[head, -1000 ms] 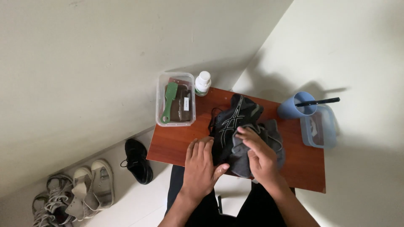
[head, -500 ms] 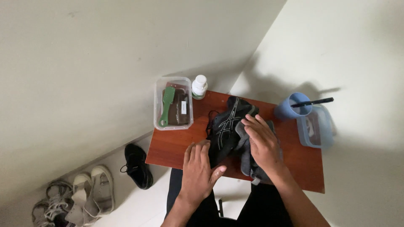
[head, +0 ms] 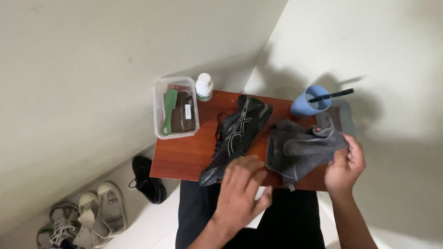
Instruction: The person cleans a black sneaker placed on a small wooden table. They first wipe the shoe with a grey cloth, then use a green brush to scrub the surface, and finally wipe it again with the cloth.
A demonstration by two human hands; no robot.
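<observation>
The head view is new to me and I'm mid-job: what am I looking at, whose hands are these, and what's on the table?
There is one picture, from a camera worn on a person's head, looking straight down. No machine is involved: the two bare hands at the bottom are the wearer's own.

The left hand is spread open, fingers resting by the near end of a black running shoe, gripping nothing. The right hand pinches the edge of a grey cloth that lies crumpled beside the shoe.

Both lie on a small reddish wooden table. At the far left edge sits a clear plastic box with a green brush inside, and a small white bottle next to it. At the far right stands a blue cup holding a dark stick-like tool.

On the floor to the left are a black shoe and pale shoes.
</observation>
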